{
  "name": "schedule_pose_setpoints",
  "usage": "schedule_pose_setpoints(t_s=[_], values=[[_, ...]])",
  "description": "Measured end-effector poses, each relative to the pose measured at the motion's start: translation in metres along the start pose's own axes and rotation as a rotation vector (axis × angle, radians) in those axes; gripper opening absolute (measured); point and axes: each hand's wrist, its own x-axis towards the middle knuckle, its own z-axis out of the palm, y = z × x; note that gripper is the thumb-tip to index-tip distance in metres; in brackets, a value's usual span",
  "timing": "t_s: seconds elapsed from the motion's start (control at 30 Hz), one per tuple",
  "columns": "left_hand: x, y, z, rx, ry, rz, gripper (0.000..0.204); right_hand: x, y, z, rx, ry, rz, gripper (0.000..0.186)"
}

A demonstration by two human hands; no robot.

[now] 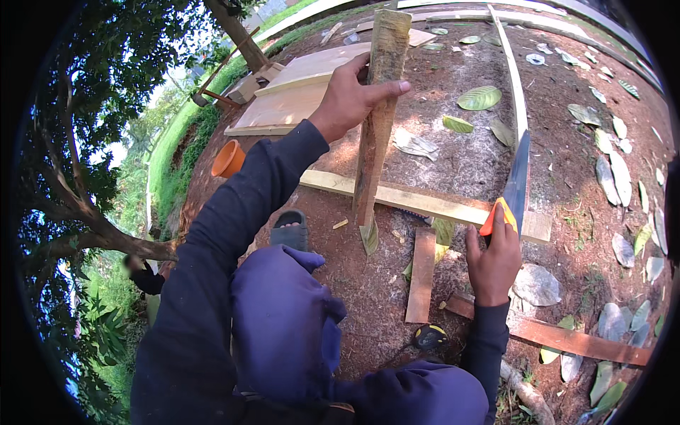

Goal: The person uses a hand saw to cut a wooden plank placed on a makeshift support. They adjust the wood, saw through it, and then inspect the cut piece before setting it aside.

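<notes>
My left hand (pixel 347 100) is wrapped round a rough wooden board (pixel 389 60), which it holds roughly upright in front of me. The board's lower end comes down near a dry leaf on the soil. In my right hand (pixel 494 261) is a handsaw (pixel 520 170) with an orange handle, gripped by that handle, its dark blade pointing away from me. The saw lies over the right part of a pale wooden beam (pixel 425 202) that runs crosswise. Whether its teeth touch the wood I cannot tell. Beyond the blade's tip stretches a long, pale wooden strip (pixel 506 57).
Short brown wood (pixel 421 280) and a reddish plank (pixel 574 338) lie nearer me, beside a tape measure (pixel 429 336). Plywood panels (pixel 283 110) and an orange bucket (pixel 227 160) are at left. Large leaves (pixel 479 98) litter the soil. A person (pixel 146 278) is far left, by trees.
</notes>
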Motion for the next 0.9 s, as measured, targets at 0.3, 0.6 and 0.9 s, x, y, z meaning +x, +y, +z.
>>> schedule_pose_setpoints(t_s=[0.3, 0.6, 0.9], values=[[0.015, -0.073, -0.063, -0.556, 0.1, -0.244, 0.043, 0.043, -0.092, 0.017, 0.393, -0.107, -0.196, 0.063], [0.041, -0.242, -0.159, -0.973, 0.252, -0.412, 0.048, 0.102, -0.108, 0.075, -0.041, -0.596, -0.343, 0.063], [0.07, -0.478, -0.342, -1.058, 1.143, -0.609, 0.076, 0.206, -0.065, 0.026, -0.712, -0.5, -0.209, 0.047]])
